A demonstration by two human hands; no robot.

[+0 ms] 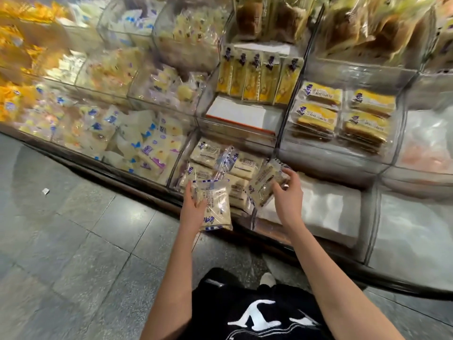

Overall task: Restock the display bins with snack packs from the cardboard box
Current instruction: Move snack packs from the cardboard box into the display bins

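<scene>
My left hand (pixel 193 207) holds a clear snack pack (pixel 217 206) of pale bread with blue print, just in front of the bottom display bin (pixel 182 158). My right hand (pixel 288 195) grips a second, similar pack (pixel 263 184) at the bin's right edge, tilted over the packs lying inside. The bin holds several of the same pale packs (pixel 208 153). The cardboard box is not in view.
Clear acrylic bins rise in tiers, filled with yellow cake slices (pixel 259 77), layered cake packs (pixel 343 111) and white bread packs (pixel 147 143). A bin with white plastic lining (pixel 326 209) sits right of my hands. Grey tiled floor (pixel 85 229) lies on the left.
</scene>
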